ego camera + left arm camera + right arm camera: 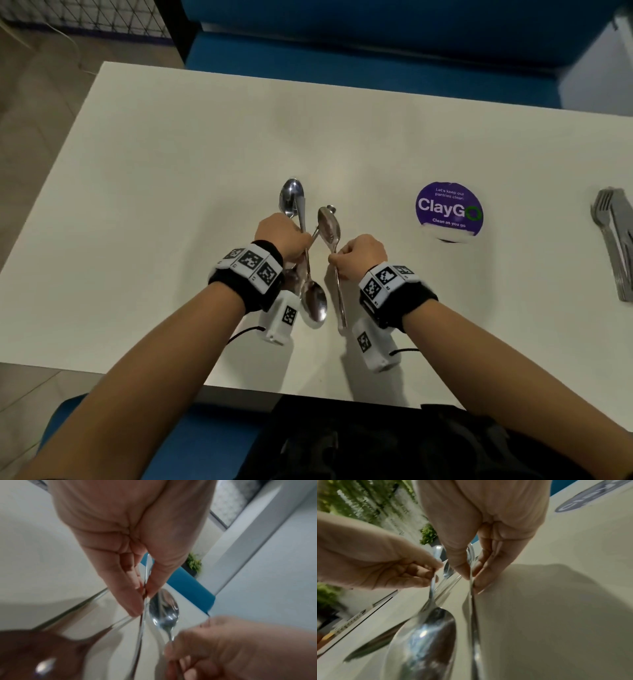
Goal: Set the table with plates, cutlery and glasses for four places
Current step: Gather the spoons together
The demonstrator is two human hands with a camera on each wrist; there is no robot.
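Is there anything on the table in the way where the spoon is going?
Nothing visible. The right hand pinches one shiny metal spoon over bare white table. The round purple sticker lies flat; the metal forks lie far right.

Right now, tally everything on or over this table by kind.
Spoons: 4, with 3 in the left hand and 1 in the right hand
Stickers: 1
Forks: 1 pile, cut off by the frame, number unclear
Total: 5, plus the forks
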